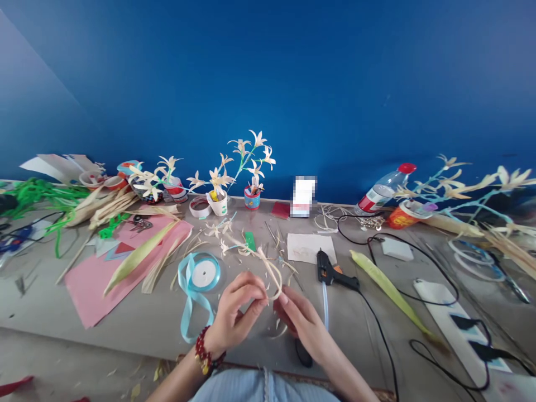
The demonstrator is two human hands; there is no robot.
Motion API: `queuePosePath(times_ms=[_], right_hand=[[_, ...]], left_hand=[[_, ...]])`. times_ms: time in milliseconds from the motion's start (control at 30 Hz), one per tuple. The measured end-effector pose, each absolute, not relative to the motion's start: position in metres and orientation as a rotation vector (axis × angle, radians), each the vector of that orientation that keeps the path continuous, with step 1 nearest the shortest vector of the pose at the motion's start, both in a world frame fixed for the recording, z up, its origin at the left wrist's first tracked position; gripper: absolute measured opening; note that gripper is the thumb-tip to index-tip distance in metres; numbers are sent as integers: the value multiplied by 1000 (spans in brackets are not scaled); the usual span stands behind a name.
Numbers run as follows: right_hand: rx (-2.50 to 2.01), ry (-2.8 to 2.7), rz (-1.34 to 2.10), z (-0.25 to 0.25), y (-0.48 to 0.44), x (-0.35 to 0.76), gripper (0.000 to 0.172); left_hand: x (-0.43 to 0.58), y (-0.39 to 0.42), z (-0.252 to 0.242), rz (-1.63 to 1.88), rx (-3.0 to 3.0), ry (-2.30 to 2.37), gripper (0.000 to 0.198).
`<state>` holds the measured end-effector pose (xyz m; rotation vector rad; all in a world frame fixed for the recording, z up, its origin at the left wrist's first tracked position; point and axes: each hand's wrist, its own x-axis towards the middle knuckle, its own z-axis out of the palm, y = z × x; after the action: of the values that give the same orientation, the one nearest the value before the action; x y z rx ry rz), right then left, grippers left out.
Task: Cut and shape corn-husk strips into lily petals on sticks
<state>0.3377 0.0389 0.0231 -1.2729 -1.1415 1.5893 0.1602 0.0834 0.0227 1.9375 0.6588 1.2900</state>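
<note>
A thin pale strip, seemingly corn husk, bends in a curved loop [277,273] above the table, its lower end between my hands. My left hand [238,310], with a dark red bead bracelet [204,350] at the wrist, has thumb and fingertips pinched at the strip's end. My right hand [305,319] grips the strip between thumb and fingers from the other side. Left of my hands lies a spool of light blue ribbon [214,273] with a loose tail. To the right, a black hot glue gun [324,271] lies beside a white card [304,240].
Pink paper [90,296] and a green husk [140,262] lie at left. Behind stand cups holding husk flowers [220,178]. A green-yellow husk [389,290], black cables, a power strip [444,312] and a plastic bottle [383,192] occupy the right side.
</note>
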Motion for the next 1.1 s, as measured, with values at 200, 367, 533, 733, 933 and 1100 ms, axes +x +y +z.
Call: queuePosePath(times_ms=[200, 367, 533, 733, 933, 1100], right_hand=[[-1305, -1380, 1483, 16, 33, 341, 51], [-1334, -1561, 1289, 25, 36, 339, 50], [-1340, -1486, 1306, 23, 38, 335, 53], [-1194, -1295, 1656, 27, 32, 336, 59], [-1228, -1444, 1505, 42, 32, 339, 50], [-1150, -1305, 1681, 42, 33, 337, 54]], left_hand=[[161, 85, 20, 1143, 1861, 679, 12], [164, 84, 16, 1090, 1875, 701, 11], [163, 82, 18, 1088, 1905, 717, 10], [161, 81, 23, 1131, 1875, 650, 10], [162, 81, 27, 1172, 1893, 617, 12], [162, 82, 25, 1182, 1892, 570, 11]])
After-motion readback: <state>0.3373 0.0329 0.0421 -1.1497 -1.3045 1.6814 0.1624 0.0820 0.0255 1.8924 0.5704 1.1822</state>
